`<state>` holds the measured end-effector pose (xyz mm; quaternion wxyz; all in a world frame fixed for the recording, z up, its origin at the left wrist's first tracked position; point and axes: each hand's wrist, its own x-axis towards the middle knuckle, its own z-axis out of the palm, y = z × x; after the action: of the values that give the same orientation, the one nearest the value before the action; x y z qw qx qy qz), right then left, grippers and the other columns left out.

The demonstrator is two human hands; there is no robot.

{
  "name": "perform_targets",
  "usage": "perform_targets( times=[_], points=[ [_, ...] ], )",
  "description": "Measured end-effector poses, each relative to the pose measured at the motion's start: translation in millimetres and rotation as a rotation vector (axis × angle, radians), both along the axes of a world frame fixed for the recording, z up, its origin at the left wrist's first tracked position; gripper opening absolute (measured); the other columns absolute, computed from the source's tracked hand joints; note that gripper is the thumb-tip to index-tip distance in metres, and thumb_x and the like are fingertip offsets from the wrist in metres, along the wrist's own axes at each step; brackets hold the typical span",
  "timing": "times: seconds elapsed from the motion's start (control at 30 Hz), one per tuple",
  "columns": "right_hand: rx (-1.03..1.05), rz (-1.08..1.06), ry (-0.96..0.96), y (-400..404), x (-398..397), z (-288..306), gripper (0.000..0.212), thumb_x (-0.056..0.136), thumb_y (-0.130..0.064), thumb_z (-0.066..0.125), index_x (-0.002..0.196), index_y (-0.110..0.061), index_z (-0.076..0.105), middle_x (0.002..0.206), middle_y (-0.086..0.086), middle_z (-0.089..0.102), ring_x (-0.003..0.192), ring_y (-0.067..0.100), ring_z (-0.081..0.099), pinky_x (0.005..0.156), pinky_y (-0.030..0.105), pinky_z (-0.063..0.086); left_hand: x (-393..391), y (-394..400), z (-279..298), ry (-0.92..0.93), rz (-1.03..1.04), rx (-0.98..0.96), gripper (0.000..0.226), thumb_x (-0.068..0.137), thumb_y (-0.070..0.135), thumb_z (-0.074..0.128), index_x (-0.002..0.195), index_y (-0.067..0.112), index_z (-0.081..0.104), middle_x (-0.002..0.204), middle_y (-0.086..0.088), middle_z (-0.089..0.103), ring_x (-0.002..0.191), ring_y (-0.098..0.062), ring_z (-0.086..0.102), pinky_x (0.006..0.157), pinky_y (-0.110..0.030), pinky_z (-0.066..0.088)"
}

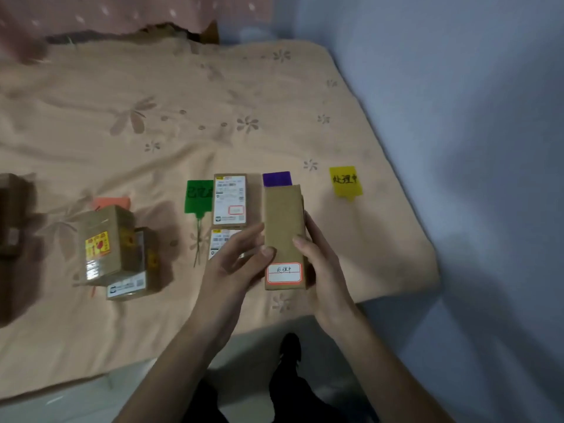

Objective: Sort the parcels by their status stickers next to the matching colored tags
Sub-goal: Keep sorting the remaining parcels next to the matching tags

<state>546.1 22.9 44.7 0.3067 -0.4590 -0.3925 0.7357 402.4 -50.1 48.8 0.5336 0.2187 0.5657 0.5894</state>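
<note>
The long brown cardboard parcel (283, 236) with the red-bordered status sticker (284, 272) sits above the bed's near edge, pinched between my right hand's fingers (300, 241) and left thumb. Its writing seems to match the yellow plastic tag (345, 181), so I carry it right, clear of the purple tag (277, 178). White-labelled boxes (229, 199) beside the green tag (197, 196) crowd the left.

Six parcels (283, 227), four tags (345, 181)
</note>
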Motion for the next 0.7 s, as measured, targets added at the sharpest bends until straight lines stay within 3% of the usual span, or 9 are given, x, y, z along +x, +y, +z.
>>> perform_targets(
  times=[0.2,0.33,0.5,0.7],
  points=[
    [-0.117,-0.009,-0.063,34.1,59.1,-35.8,0.091,0.072,-0.050,0.074,0.159,-0.036,0.055,0.138,0.004,0.079,0.125,0.032,0.076,0.114,0.057,0.055,56.6,38.6,-34.3,-0.021,-0.048,-0.165,0.042,0.086,0.025,0.081,0.128,0.033,0.076,0.122,-0.016,0.075,0.112,-0.031,0.077,0.089,-0.038,0.063],
    [-0.161,-0.025,-0.094,50.0,76.4,-51.0,0.090,0.072,-0.049,0.071,0.159,-0.037,0.055,0.137,0.002,0.079,0.128,0.032,0.074,0.119,0.062,0.050,75.1,56.5,-44.0,0.005,-0.050,-0.238,0.037,0.094,0.014,0.078,0.127,0.032,0.076,0.122,-0.013,0.075,0.114,-0.031,0.076,0.093,-0.043,0.064],
    [-0.144,-0.030,-0.093,71.4,91.6,-58.4,0.083,0.075,-0.050,0.071,0.157,-0.040,0.057,0.133,-0.002,0.081,0.121,0.025,0.078,0.118,0.058,0.052,84.6,79.7,-44.4,0.068,-0.084,-0.258,0.040,0.094,0.015,0.079,0.131,0.031,0.074,0.124,-0.016,0.073,0.117,-0.035,0.073,0.104,-0.062,0.056],
    [-0.102,-0.031,-0.063,96.4,98.4,-45.4,0.069,0.081,-0.043,0.067,0.150,-0.040,0.064,0.138,0.001,0.078,0.131,0.031,0.072,0.121,0.061,0.048,89.3,105.2,-27.5,0.069,-0.090,-0.200,0.050,0.083,0.029,0.080,0.132,0.033,0.073,0.120,-0.011,0.070,0.116,-0.031,0.073,0.102,-0.053,0.061]
  ],
)
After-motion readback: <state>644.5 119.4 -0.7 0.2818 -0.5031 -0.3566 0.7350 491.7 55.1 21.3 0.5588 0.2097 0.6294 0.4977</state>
